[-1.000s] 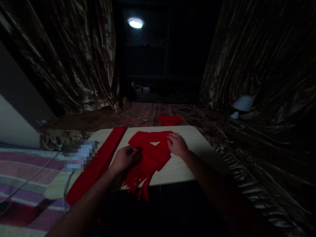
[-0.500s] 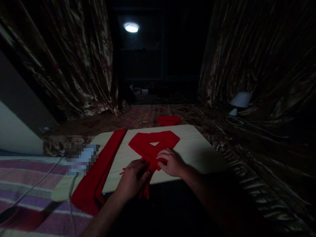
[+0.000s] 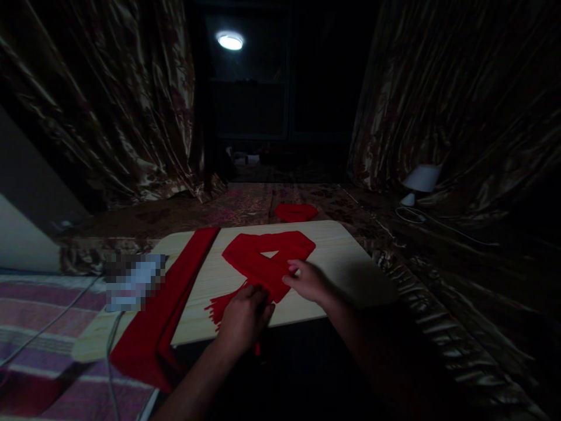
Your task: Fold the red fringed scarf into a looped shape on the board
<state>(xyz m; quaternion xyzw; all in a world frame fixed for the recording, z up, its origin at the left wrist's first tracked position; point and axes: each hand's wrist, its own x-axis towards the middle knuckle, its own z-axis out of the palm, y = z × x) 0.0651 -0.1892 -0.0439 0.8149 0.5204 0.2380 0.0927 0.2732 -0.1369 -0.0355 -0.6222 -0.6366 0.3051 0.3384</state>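
A red fringed scarf (image 3: 263,270) lies on the pale wood-grain board (image 3: 346,263), looped so its ends cross around a small triangle of bare board. My left hand (image 3: 245,313) is closed over the scarf's near end, fingers curled down on the cloth. Fringe spreads out to its left, and a few strands hang below the board's near edge. At the scarf's right edge, my right hand (image 3: 309,283) rests with thumb and fingers slightly apart. What lies under the left fingers is hidden.
A long folded red cloth (image 3: 175,316) drapes over the board's left side. Beside it lie a blurred-out item (image 3: 135,283) and a cable (image 3: 111,356). Behind the board sits another red piece (image 3: 295,212). A white lamp (image 3: 421,178) stands at right, between dark curtains.
My right hand has drawn back from the scarf's crossing to its right edge. More fringe now spreads leftward beside my left hand. The view has shifted slightly.
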